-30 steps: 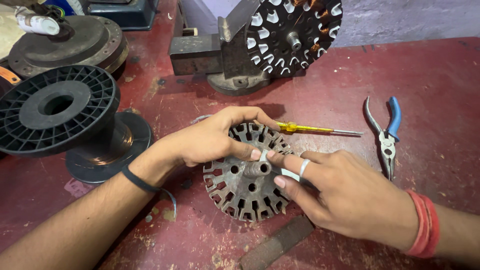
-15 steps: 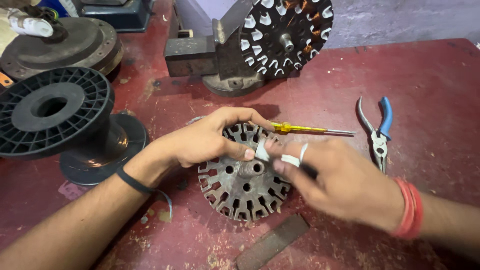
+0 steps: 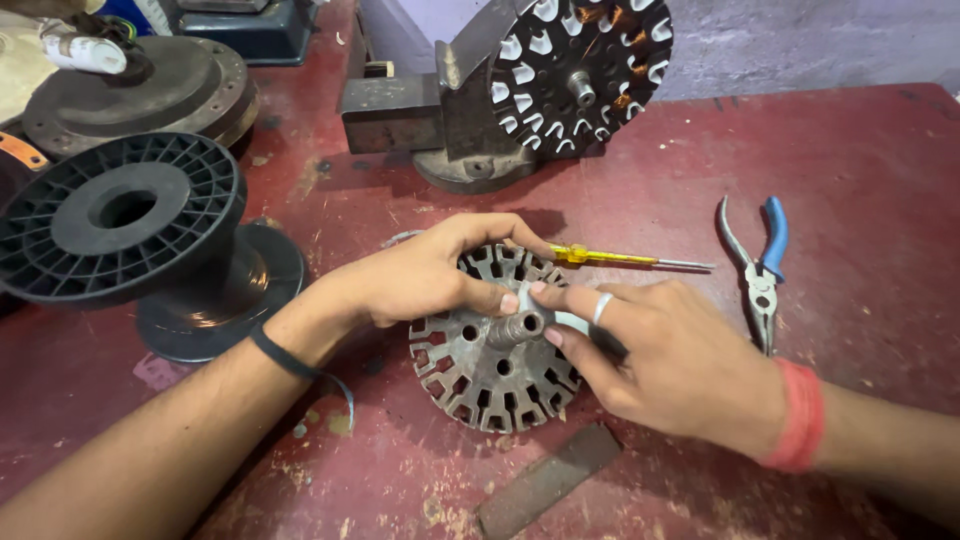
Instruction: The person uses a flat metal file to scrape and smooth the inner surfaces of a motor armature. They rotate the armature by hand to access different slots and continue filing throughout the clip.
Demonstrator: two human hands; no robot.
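Observation:
A round slotted metal stator core (image 3: 480,375) with a short centre shaft lies flat on the red table (image 3: 850,160). My left hand (image 3: 425,272) rests over its upper left rim, thumb and fingers gripping the edge. My right hand (image 3: 665,355), wearing a ring and a red wristband, covers its right side. Its fingertips pinch a small white strip (image 3: 570,320) beside the shaft, where both hands' fingertips meet.
A yellow-handled screwdriver (image 3: 625,259) lies just behind the core. Blue-handled pliers (image 3: 757,270) lie to the right. A black plastic spool (image 3: 140,235) stands at left. A wound stator (image 3: 585,70) is clamped upright at the back. A flat metal bar (image 3: 550,480) lies in front.
Both hands have shifted slightly over the core. The right fingertips have moved in toward the centre shaft with the white strip.

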